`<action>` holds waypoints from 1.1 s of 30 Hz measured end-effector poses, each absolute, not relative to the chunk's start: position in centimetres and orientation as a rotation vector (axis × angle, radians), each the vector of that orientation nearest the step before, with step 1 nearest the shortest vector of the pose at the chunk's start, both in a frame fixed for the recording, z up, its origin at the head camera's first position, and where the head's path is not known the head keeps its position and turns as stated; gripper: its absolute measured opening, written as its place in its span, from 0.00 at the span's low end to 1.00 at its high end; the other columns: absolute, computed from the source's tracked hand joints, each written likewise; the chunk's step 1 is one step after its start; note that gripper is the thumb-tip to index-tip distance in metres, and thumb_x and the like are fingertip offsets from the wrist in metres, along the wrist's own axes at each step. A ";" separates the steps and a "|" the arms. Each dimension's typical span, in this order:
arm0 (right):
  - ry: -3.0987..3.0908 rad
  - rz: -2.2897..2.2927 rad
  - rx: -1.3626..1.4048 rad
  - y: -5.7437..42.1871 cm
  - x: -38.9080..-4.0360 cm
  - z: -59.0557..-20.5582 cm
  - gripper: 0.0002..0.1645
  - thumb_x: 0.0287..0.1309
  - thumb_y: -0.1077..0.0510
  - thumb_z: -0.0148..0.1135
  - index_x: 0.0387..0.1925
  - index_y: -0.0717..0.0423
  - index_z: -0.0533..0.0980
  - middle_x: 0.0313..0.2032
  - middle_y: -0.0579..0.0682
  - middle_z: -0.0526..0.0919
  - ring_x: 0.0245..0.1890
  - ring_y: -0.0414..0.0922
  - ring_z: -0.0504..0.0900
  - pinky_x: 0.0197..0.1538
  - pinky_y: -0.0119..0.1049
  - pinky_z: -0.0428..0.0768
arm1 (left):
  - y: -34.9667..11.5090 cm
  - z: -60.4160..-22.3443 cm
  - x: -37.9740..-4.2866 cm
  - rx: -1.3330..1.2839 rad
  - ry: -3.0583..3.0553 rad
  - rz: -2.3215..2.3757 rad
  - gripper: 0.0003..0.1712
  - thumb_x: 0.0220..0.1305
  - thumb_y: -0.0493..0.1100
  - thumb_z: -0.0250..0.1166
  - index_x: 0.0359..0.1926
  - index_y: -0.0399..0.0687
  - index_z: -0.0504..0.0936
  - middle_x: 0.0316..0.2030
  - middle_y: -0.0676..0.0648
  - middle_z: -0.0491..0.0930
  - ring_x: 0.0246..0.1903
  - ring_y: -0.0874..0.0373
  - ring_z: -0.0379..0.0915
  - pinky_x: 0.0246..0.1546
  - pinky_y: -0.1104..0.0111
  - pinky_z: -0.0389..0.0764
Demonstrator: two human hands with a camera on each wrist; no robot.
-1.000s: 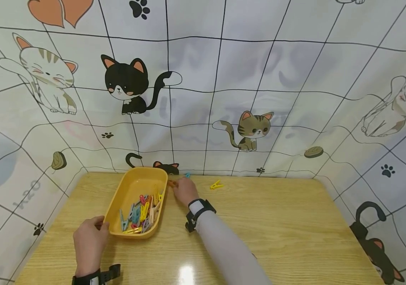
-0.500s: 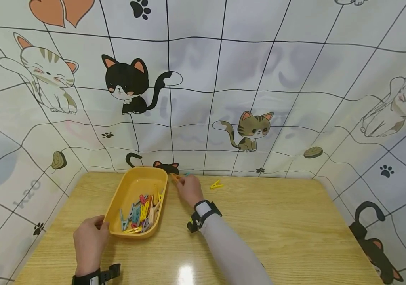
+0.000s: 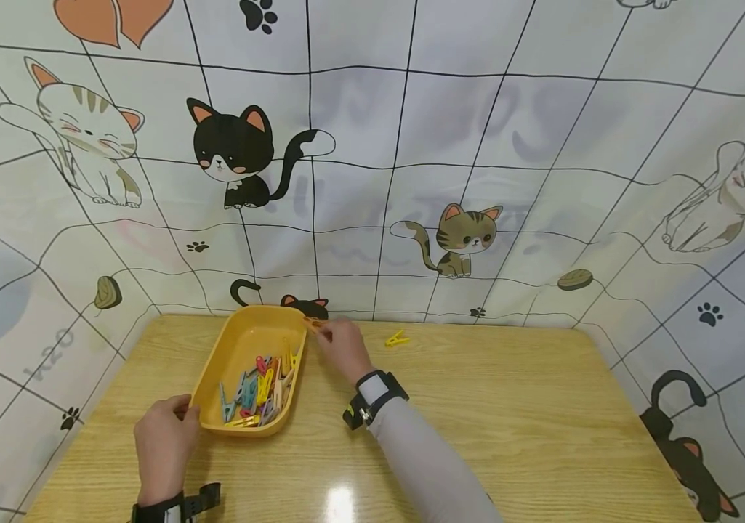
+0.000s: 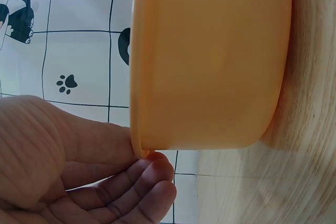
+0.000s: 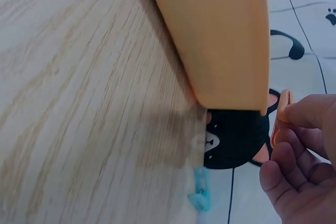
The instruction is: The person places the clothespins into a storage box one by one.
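Note:
A yellow plastic basin [image 3: 256,319] stands on the left of the table, with several colourful clothespins [image 3: 264,385] heaped in its near half. My left hand [image 3: 166,443] pinches the rim at its near left corner, thumb on one side and fingers curled on the other in the left wrist view. By the far right corner my right hand [image 3: 344,350] holds an orange clothespin [image 5: 281,116] between thumb and fingertips, raised to about rim height. A light blue clothespin [image 5: 200,190] lies on the table near that corner; the right hand hides it in the head view.
A yellow clothespin [image 3: 397,339] lies near the table's back edge, right of my right hand. The wooden table [image 3: 516,421] meets a cloth [image 3: 359,145] printed with cats and grid lines at the back and sides.
My right hand has lifted the orange clothespin up from beside the basin, shifting right and then slightly back left to the rim. My left hand stays on the basin.

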State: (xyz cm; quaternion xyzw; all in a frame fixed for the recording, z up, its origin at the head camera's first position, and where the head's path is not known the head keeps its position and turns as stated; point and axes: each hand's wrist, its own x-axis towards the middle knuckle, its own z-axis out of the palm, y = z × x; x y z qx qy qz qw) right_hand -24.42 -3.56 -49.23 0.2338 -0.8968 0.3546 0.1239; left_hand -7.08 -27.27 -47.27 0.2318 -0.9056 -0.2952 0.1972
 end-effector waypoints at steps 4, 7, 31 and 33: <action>-2.590 0.997 0.773 -4.2 -24.1 -49.0 0.08 0.66 0.62 0.66 0.36 0.59 0.89 0.33 0.50 0.86 0.32 0.42 0.76 0.36 0.28 0.73 | -27.2 -47.3 -7.1 0.651 -2.535 -0.821 0.15 0.60 0.28 0.65 0.45 0.18 0.83 0.32 0.27 0.83 0.31 0.36 0.80 0.34 0.46 0.78; -2.606 0.962 0.822 -4.7 -23.6 -48.7 0.08 0.68 0.60 0.66 0.36 0.58 0.89 0.33 0.49 0.85 0.33 0.40 0.76 0.36 0.27 0.73 | -27.2 -47.3 -7.2 0.639 -2.532 -0.815 0.14 0.59 0.27 0.65 0.45 0.18 0.83 0.31 0.27 0.83 0.30 0.36 0.80 0.34 0.45 0.78; -2.706 0.972 0.874 -4.7 -22.7 -49.1 0.09 0.69 0.57 0.65 0.39 0.56 0.88 0.38 0.47 0.84 0.36 0.38 0.78 0.39 0.27 0.76 | -27.3 -47.2 -7.3 0.678 -2.543 -0.827 0.15 0.60 0.28 0.65 0.46 0.18 0.83 0.32 0.27 0.83 0.31 0.36 0.80 0.33 0.47 0.78; -2.699 0.996 0.839 -4.3 -22.9 -49.2 0.09 0.69 0.57 0.64 0.38 0.56 0.88 0.37 0.47 0.84 0.35 0.39 0.79 0.39 0.28 0.77 | -27.3 -47.2 -7.3 0.679 -2.543 -0.827 0.15 0.60 0.28 0.65 0.46 0.18 0.83 0.32 0.27 0.83 0.31 0.36 0.80 0.32 0.47 0.78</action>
